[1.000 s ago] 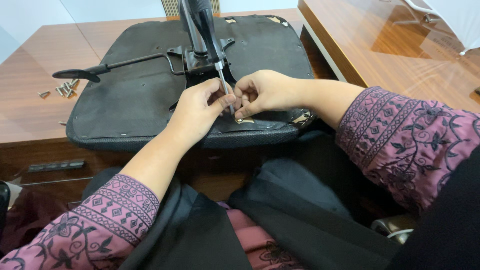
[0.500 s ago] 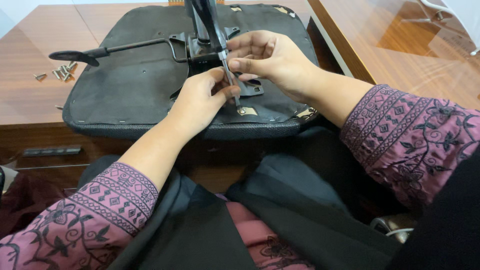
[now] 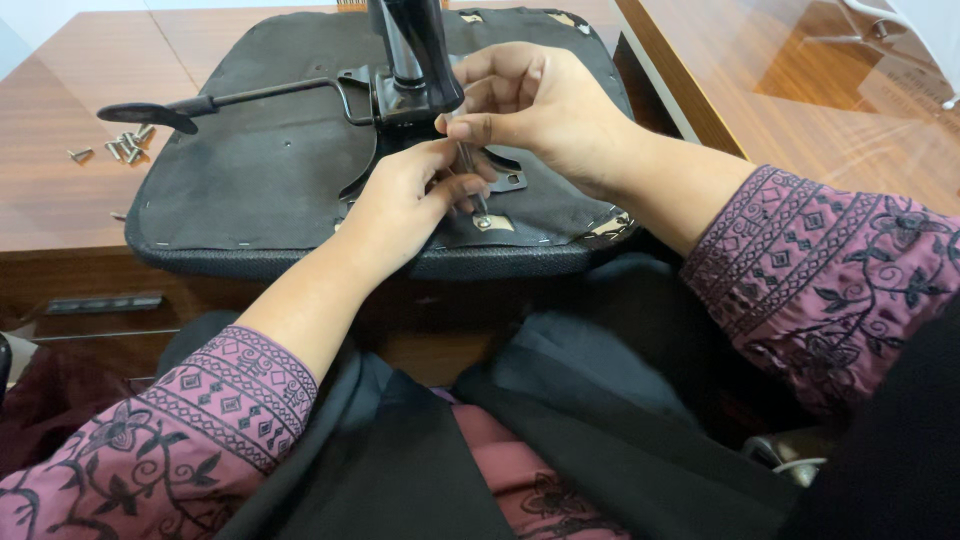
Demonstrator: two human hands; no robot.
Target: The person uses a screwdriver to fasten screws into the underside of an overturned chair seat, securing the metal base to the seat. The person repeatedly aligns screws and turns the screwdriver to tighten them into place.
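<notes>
Steel tool shaft (image 3: 466, 172) is pinched by the right hand (image 3: 535, 110); the left hand (image 3: 408, 205) curls against the seat underside (image 3: 260, 180); loose screws (image 3: 120, 148) lie at nine o'clock.

The left hand (image 3: 405, 205) steadies a thin metal tool (image 3: 468, 175) on the black seat underside (image 3: 260, 170); the right hand (image 3: 540, 110) pinches its top. Loose screws (image 3: 125, 147) lie on the wooden table (image 3: 60, 200).

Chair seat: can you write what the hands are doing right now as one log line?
left hand: steadies tool at bracket | right hand: pinches tool top | seat: upside down on desk | screws: loose, left
</notes>
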